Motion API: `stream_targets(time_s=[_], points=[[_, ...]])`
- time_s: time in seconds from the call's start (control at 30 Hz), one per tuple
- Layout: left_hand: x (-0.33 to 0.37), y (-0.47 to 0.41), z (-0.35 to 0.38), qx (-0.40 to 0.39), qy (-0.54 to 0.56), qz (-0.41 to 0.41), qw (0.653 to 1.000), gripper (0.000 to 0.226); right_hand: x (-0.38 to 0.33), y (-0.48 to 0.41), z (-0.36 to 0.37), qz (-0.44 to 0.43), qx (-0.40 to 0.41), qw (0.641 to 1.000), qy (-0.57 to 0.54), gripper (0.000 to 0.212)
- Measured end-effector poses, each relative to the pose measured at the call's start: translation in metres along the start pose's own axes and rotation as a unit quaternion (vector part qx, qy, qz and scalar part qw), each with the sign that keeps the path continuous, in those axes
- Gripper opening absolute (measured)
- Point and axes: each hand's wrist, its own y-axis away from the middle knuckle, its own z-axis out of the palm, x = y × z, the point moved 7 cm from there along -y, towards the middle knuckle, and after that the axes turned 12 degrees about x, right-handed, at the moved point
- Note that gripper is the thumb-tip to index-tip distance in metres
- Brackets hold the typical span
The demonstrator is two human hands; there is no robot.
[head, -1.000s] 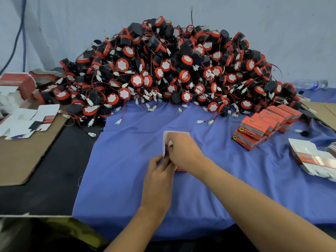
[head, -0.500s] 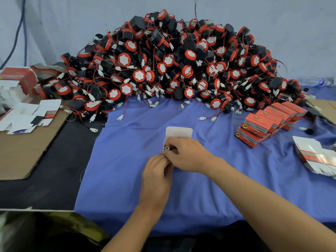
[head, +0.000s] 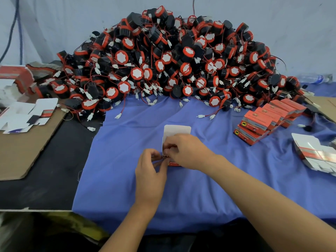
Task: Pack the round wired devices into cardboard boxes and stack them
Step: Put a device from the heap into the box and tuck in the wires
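the cardboard box lies on the blue cloth, white flap open so the wire can be tucked in; its device is hidden. the right hand grips the box mouth and the left hand pinches the wire. packed boxes are stacked to the right, and loose devices are heaped behind.

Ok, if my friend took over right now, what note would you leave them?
Left grip pinches a thin wire at the mouth of the open box; right grip holds that box on the blue cloth, white flap up.
Done: packed boxes stacked at right.
Left: tuck the wire, close the flap, stack it; then the device pile behind, using the flat boxes.
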Motion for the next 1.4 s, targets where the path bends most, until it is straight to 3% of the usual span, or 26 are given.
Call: stream_targets(time_s=[0.2, 0.4, 0.5, 0.63, 0.7, 0.77, 0.8, 0.87, 0.9, 1.03, 1.17, 1.3, 1.4], points=[[-0.001, 0.0, 0.002, -0.014, 0.016, -0.01, 1.0, 0.032, -0.008, 0.001, 0.008, -0.047, -0.03, 0.994, 0.097, 0.026], [-0.001, -0.002, 0.007, -0.034, 0.025, 0.003, 0.999, 0.033, -0.006, 0.006, 0.01, -0.053, -0.102, 0.988, 0.105, 0.021], [0.003, -0.001, 0.008, -0.049, 0.011, 0.026, 0.998, 0.044, -0.004, 0.008, 0.009, -0.088, -0.04, 0.991, 0.096, 0.024], [0.005, -0.003, 0.01, -0.069, 0.009, 0.033, 0.997, 0.048, 0.007, 0.02, -0.009, -0.073, 0.089, 0.986, -0.117, 0.032], [0.004, 0.0, 0.013, -0.087, -0.008, 0.036, 0.995, 0.048, 0.013, 0.036, -0.028, -0.059, 0.263, 0.94, -0.207, 0.03], [0.001, 0.002, 0.015, -0.096, -0.027, 0.03, 0.995, 0.051, 0.039, 0.058, -0.039, 0.049, 0.447, 0.848, -0.281, 0.025], [0.0, 0.002, 0.015, -0.094, -0.034, 0.029, 0.995, 0.052, 0.054, 0.066, -0.037, 0.126, 0.489, 0.799, -0.326, 0.023], [0.0, 0.0, 0.013, -0.082, -0.038, 0.027, 0.996, 0.055, 0.078, 0.069, -0.017, 0.268, 0.443, 0.739, -0.432, 0.021], [0.0, 0.0, 0.013, -0.079, -0.038, 0.026, 0.996, 0.056, 0.084, 0.067, -0.004, 0.307, 0.39, 0.734, -0.464, 0.022], [0.006, -0.001, 0.014, -0.083, -0.031, 0.049, 0.995, 0.052, 0.075, 0.062, 0.019, 0.263, 0.281, 0.809, -0.444, 0.023], [0.011, -0.004, 0.01, -0.055, -0.012, 0.055, 0.997, 0.032, 0.073, 0.058, 0.021, 0.236, 0.267, 0.822, -0.445, 0.02], [0.013, -0.004, 0.014, -0.052, -0.031, 0.071, 0.996, 0.017, 0.071, 0.056, 0.023, 0.218, 0.243, 0.842, -0.428, 0.036], [0.012, -0.004, 0.016, -0.051, -0.037, 0.07, 0.996, 0.01, 0.069, 0.057, 0.023, 0.208, 0.256, 0.848, -0.415, 0.03]])
